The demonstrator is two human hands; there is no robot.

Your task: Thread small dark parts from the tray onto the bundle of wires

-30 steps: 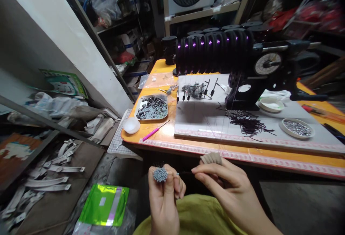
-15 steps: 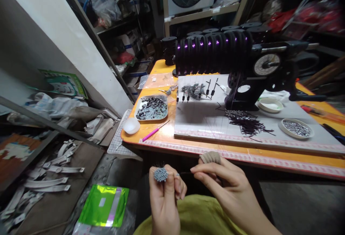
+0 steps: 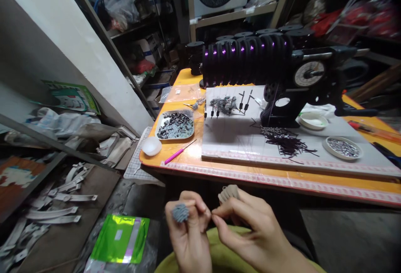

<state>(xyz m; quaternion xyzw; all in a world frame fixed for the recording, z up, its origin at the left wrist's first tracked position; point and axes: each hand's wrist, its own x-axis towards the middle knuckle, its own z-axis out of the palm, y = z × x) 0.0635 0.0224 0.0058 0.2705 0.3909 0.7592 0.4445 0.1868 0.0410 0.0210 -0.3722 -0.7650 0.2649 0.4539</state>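
My left hand (image 3: 190,233) is closed round a bundle of thin pieces (image 3: 181,213), whose grey-blue ends are packed together and face up beside the thumb. Close on its right, my right hand (image 3: 247,225) pinches with thumb and index finger, the tips nearly meeting the left fingers. Whatever sits in that pinch is too small or hidden to make out. A beige ribbed wrap (image 3: 229,193) covers a finger of the right hand. Both hands are held over my lap, in front of the table edge.
On the orange table (image 3: 188,150) stands a black winding machine (image 3: 247,62) with purple threads. A tray of small dark and grey parts (image 3: 175,125), a pink-handled tool (image 3: 178,152), a pile of dark strands (image 3: 286,143) and a dish of metal bits (image 3: 343,147) lie around it.
My right hand has moved left, up against the left fingers. The thin dark strand that showed between the hands is out of sight. The bundle has tilted and shifted slightly left and down.
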